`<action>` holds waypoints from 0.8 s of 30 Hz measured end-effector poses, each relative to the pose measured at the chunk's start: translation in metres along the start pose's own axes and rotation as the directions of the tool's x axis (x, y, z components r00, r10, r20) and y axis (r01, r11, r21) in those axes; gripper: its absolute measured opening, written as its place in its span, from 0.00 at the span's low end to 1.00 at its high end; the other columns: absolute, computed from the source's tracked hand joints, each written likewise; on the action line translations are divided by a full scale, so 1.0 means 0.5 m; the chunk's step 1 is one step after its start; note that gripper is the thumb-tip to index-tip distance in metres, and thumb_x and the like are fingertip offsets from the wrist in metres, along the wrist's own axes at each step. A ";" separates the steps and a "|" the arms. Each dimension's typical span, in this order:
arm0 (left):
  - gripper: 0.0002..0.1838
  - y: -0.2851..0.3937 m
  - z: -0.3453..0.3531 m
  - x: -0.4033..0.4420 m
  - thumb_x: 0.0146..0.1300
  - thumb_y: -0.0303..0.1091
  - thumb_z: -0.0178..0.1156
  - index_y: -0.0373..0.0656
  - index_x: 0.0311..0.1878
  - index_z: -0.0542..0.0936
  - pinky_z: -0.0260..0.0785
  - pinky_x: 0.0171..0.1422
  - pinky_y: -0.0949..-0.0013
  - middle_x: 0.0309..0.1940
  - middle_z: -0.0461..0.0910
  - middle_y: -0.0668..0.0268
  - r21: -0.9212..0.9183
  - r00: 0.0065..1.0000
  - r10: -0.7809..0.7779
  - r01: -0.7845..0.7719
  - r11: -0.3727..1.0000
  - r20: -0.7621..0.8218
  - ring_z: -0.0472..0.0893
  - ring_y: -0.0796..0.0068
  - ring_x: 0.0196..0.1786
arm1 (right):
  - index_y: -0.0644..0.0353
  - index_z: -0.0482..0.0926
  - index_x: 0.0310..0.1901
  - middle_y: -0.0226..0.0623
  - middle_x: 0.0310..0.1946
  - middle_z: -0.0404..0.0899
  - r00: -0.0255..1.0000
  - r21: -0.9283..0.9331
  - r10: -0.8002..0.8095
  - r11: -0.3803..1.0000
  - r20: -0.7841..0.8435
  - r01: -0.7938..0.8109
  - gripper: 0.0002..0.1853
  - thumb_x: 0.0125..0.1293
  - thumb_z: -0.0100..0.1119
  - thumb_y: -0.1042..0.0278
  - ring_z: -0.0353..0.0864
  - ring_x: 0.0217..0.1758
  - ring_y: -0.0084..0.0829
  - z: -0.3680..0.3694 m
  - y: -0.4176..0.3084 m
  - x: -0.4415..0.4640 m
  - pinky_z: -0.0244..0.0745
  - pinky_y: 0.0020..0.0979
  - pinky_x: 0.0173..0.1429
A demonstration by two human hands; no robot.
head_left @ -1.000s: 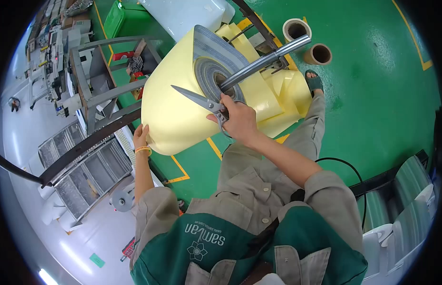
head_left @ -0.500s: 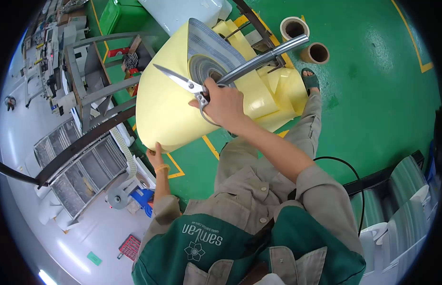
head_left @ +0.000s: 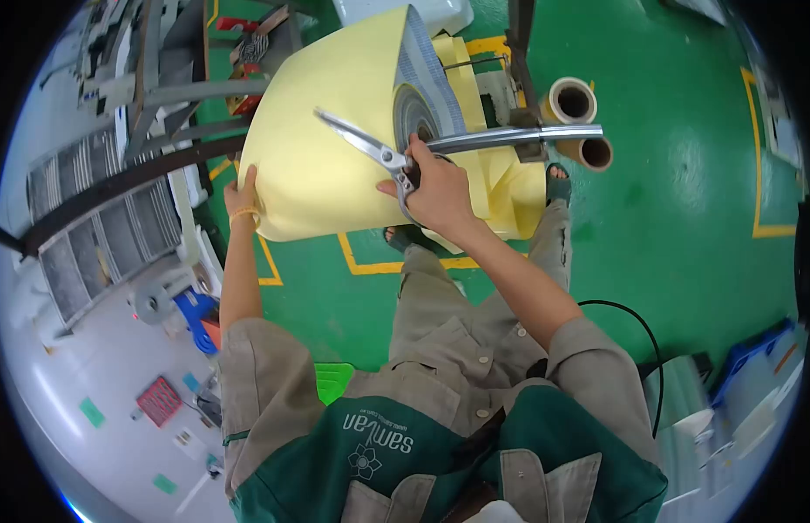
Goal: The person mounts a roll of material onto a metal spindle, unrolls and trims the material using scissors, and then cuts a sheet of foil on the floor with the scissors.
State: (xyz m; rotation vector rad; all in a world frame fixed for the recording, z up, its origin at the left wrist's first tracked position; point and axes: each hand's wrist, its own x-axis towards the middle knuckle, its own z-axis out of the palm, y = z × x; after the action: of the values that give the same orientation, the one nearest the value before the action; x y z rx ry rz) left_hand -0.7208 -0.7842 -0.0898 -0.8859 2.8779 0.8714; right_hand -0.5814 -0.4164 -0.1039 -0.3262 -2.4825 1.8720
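My right hand (head_left: 441, 192) is closed around the handles of silver scissors (head_left: 363, 144), whose blades point up and to the left over the yellow sheet (head_left: 322, 113). Its fingers are beside the end of a grey-layered roll (head_left: 412, 118), and a shiny metal rod (head_left: 509, 137) runs through the roll's core. The wide yellow sheet curves out from the roll, with a blue-grey woven-looking inner face. At the sheet's left edge, my left hand (head_left: 242, 199) grips the border; part of its fingers is hidden.
Two cardboard tubes (head_left: 572, 103) stand on the green floor at right. Crumpled yellow sheeting (head_left: 509, 196) hangs below the rod, near my feet. A dark curved bar (head_left: 135, 181) and metal frames are at left. A black cable (head_left: 653, 349) loops at lower right.
My view has shifted, and the roll and rod appear further right, with the rod nearer level. My left hand now holds the sheet higher along its left edge. The scissors remain in my right hand.
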 end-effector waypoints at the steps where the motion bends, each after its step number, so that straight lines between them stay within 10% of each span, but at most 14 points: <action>1: 0.42 0.020 -0.002 -0.023 0.47 0.60 0.65 0.28 0.51 0.70 0.70 0.45 0.70 0.43 0.76 0.54 -0.013 0.997 -0.013 0.012 1.000 -0.073 0.77 0.70 0.41 | 0.60 0.70 0.42 0.44 0.26 0.78 0.997 -0.042 0.047 0.998 0.054 -0.045 0.28 0.47 0.67 0.49 0.79 0.31 0.45 -0.010 -0.013 0.017 0.71 0.41 0.36; 10: 0.34 -0.215 -0.001 -0.180 0.60 0.56 0.55 0.36 0.58 0.66 0.58 0.62 0.70 0.55 0.69 0.60 -0.500 0.994 -0.026 0.075 0.863 0.104 0.68 0.71 0.57 | 0.59 0.76 0.37 0.42 0.35 0.80 0.934 -0.243 0.352 0.912 0.057 -0.329 0.33 0.44 0.64 0.34 0.79 0.40 0.40 -0.006 -0.034 0.168 0.71 0.38 0.45; 14: 0.30 -0.206 0.034 -0.153 0.56 0.50 0.62 0.33 0.51 0.71 0.66 0.54 0.66 0.48 0.75 0.57 -0.645 0.995 0.092 -0.088 0.759 -0.027 0.75 0.68 0.49 | 0.65 0.73 0.41 0.31 0.31 0.73 0.964 0.394 0.253 0.880 0.080 -0.264 0.27 0.53 0.66 0.47 0.70 0.31 0.22 -0.001 -0.008 0.090 0.67 0.25 0.36; 19: 0.36 -0.144 0.011 -0.096 0.46 0.57 0.66 0.31 0.46 0.74 0.69 0.49 0.66 0.43 0.78 0.53 -0.297 0.994 0.063 -0.088 0.951 -0.093 0.78 0.65 0.45 | 0.66 0.71 0.46 0.33 0.36 0.75 0.998 0.127 0.054 0.991 -0.037 -0.049 0.21 0.55 0.67 0.63 0.71 0.36 0.22 0.058 0.004 -0.087 0.66 0.22 0.41; 21: 0.34 -0.135 -0.039 -0.121 0.49 0.53 0.66 0.34 0.49 0.73 0.70 0.48 0.68 0.43 0.78 0.56 -0.530 0.985 0.117 -0.030 0.847 0.130 0.78 0.68 0.45 | 0.64 0.73 0.43 0.28 0.31 0.73 0.992 0.000 -0.022 1.000 -0.125 0.023 0.19 0.56 0.66 0.60 0.65 0.29 0.17 0.082 0.017 -0.095 0.60 0.20 0.33; 22: 0.42 -0.156 -0.035 -0.119 0.52 0.62 0.58 0.49 0.67 0.60 0.48 0.71 0.56 0.64 0.62 0.56 -0.521 0.978 0.067 0.047 0.852 0.198 0.63 0.61 0.65 | 0.64 0.73 0.42 0.28 0.31 0.73 0.993 0.005 0.054 0.999 -0.104 -0.053 0.19 0.57 0.65 0.59 0.64 0.28 0.17 0.080 0.006 -0.083 0.58 0.20 0.32; 24: 0.34 -0.221 -0.003 -0.120 0.52 0.52 0.63 0.40 0.57 0.68 0.63 0.56 0.65 0.50 0.73 0.58 -0.757 0.949 0.254 -0.028 0.653 0.184 0.73 0.67 0.51 | 0.65 0.73 0.42 0.28 0.30 0.72 0.985 -0.037 0.153 0.987 -0.076 -0.156 0.19 0.58 0.63 0.58 0.63 0.27 0.16 0.064 -0.019 -0.065 0.56 0.20 0.29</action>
State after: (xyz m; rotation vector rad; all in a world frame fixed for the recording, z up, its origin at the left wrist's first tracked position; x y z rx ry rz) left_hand -0.6129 -0.8297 -0.1349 -0.4573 2.3141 2.0974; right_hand -0.5556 -0.4548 -0.1004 -0.5933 -2.5182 1.8245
